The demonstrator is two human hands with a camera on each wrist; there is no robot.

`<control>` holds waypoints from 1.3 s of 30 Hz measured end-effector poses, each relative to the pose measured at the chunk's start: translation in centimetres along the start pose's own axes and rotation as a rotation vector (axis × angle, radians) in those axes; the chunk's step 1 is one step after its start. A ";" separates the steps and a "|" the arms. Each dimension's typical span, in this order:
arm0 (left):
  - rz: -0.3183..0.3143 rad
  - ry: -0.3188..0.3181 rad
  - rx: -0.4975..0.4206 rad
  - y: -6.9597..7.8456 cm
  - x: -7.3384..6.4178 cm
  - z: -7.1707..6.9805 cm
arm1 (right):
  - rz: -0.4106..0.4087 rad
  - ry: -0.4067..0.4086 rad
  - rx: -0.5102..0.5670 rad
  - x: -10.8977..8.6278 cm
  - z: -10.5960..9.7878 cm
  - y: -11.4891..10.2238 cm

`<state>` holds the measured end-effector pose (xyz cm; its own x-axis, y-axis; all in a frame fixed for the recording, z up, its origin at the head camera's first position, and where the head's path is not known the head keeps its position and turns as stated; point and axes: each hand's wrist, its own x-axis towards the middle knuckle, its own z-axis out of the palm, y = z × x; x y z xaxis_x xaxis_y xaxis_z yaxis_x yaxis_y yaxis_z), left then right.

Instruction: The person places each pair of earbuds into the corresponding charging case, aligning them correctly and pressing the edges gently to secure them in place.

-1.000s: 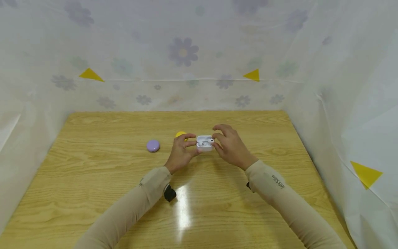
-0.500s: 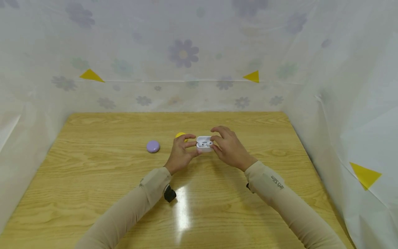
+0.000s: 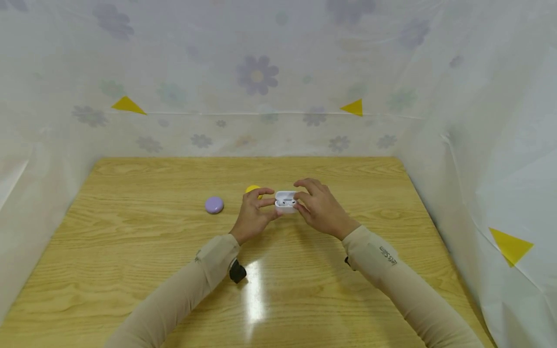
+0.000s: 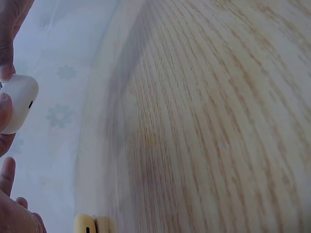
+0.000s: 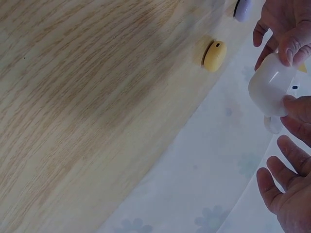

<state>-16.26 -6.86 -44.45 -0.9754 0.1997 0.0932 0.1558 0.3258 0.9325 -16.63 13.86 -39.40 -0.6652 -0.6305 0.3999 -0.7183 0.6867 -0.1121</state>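
Observation:
A white earbud case (image 3: pixel 285 210) is held up above the table, lid raised, with white earbuds (image 3: pixel 283 203) in its slots. My left hand (image 3: pixel 252 217) grips the case by its left end, thumb at the front and fingers behind. At the right end, my right hand (image 3: pixel 324 210) pinches an earbud (image 3: pixel 293 202) between thumb and index finger, low in its slot; the other fingers are spread. In the right wrist view the rounded underside of the case (image 5: pixel 269 85) shows between both hands. The left wrist view catches only the case's end (image 4: pixel 23 102).
A round purple thing (image 3: pixel 214 205) lies on the wooden table (image 3: pixel 143 251) to the left. A similar yellow one (image 3: pixel 253 189), partly behind my left fingers, has a small dark slot on its edge. Flower-patterned white sheeting (image 3: pixel 256 106) surrounds the table on three sides.
The right hand has lowered the earbud from above the right slot down into the case. The left hand and the case have stayed nearly still.

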 end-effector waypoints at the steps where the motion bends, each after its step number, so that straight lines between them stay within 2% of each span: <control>1: -0.004 0.001 -0.005 0.0 0.0 0.0 | 0.000 0.000 0.000 0.0 0.0 0.0; 16: -0.039 -0.002 -0.051 0.0 0.0 -0.1 | -0.003 0.006 0.004 -0.1 -0.1 -0.1; 25: -0.035 0.007 -0.017 0.1 0.0 -0.1 | -0.011 0.034 0.014 0.1 -0.2 0.2; 33: -0.019 0.009 0.013 0.0 0.0 0.0 | 0.073 -0.098 0.011 0.2 0.6 0.6; 39: -0.046 0.011 -0.024 0.0 0.2 -0.1 | 0.097 -0.133 0.031 0.1 1.2 0.7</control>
<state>-16.48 -6.97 -44.41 -0.9831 0.1751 0.0533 0.1068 0.3123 0.9440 -17.48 13.86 -40.53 -0.7515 -0.6054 0.2623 -0.6538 0.7366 -0.1733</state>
